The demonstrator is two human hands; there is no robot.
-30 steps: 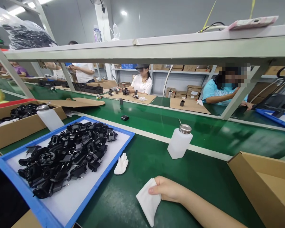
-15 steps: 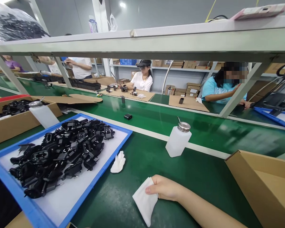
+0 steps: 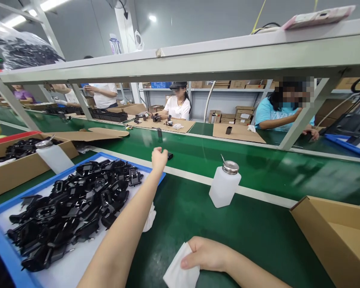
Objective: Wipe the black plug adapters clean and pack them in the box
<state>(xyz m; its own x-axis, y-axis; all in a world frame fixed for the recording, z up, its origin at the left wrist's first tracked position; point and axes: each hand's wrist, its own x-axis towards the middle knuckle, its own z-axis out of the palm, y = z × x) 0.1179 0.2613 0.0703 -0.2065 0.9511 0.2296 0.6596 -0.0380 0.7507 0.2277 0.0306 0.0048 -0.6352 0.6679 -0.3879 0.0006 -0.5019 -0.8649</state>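
My right hand pinches a folded white cloth between thumb and fingers, low over the green bench. Stretched forward over the blue tray's far corner, my left hand has its fingers curled at a small black plastic part on the green belt. The hand hides part of that piece. Below my left forearm, a crumpled white wipe is partly covered. The blue tray holds a heap of black plastic plug-like parts. A white pump bottle with a metal top stands beyond my right hand.
An open cardboard box sits at right. At left are another pump bottle and a carton of black parts. A shelf rail crosses above. Across the belt, co-workers sit by cardboard sheets.
My left arm has come into view and reached forward to the black part on the belt. My right hand still holds the cloth, slightly lower in view. The view has tilted up a little.
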